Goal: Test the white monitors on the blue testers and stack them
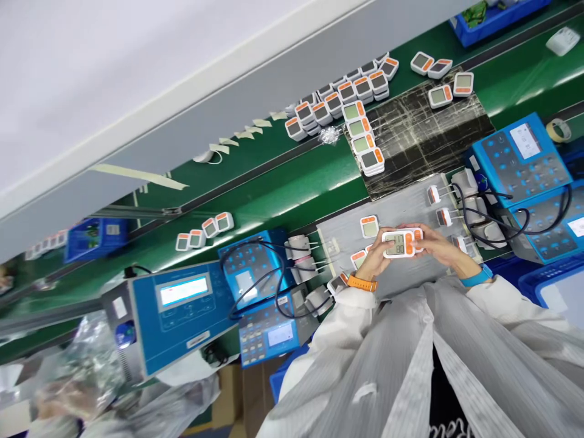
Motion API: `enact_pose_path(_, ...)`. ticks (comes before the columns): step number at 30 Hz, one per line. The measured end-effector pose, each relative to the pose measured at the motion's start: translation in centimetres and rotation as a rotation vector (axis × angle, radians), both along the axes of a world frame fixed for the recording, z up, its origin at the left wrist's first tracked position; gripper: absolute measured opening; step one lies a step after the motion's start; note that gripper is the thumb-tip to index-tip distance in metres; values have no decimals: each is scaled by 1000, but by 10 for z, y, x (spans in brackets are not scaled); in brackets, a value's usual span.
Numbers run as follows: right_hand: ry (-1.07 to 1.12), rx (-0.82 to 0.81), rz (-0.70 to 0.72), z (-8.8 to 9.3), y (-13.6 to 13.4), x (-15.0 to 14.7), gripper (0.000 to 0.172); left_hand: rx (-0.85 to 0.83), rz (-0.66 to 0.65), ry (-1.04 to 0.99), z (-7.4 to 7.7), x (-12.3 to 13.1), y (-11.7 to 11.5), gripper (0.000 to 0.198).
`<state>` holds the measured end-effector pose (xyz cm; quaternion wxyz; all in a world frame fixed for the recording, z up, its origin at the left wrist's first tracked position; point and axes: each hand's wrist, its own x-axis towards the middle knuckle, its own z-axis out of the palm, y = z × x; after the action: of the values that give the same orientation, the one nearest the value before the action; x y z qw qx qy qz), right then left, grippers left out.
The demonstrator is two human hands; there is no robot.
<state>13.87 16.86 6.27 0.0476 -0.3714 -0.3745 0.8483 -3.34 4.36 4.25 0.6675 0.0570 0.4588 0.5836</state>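
Observation:
In front of my body, both hands hold a small white digital meter (396, 244) with orange buttons; digits show on its grey display. My left hand (376, 259) grips its left end, and my right hand (438, 247) is closed at its right end. A second white casing with an orange part (417, 235) shows just behind it, partly covered by my right fingers. On the grey mat (406, 277) beneath, a similar meter (369, 227) lies beyond my left hand. Another meter (358, 260) is partly hidden by that hand.
Blue test instruments (522, 155) with black cables stand at the right, and more blue instruments (260, 267) at the left. Several meters (347, 91) are piled on the green conveyor (260, 182). A row of meters (364, 143) borders the black mat (424, 131). A grey shelf overhangs.

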Motion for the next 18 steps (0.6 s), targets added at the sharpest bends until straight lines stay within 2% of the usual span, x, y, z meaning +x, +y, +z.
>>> enact_pose_path(3, -41, 83, -7, -3, 0, -6, 61, 1, 5, 0, -2, -2, 2, 51)
enact_pose_path(8, -55, 83, 70, -20, 7, -11, 68, 0, -37, 26, -12, -7, 9, 51)
enact_pose_path(10, -43, 277, 128, -27, 13, -16, 88, 8, -50, 90, -16, -8, 19, 50)
enact_pose_path(12, -64, 607, 204, -34, 26, -24, 109, 4, -38, 216, -20, -10, 37, 48)
enact_pose_path(13, -96, 769, 245, -38, 36, -30, 110, -2, -26, 300, -22, -11, 50, 50)
enact_pose_path(15, -166, 994, 324, -42, 66, -45, 93, -17, -13, 467, -25, -14, 81, 65)
enact_pose_path(18, -215, 1092, 365, -42, 133, -69, 68, 14, -15, 582, -22, -20, 129, 100)
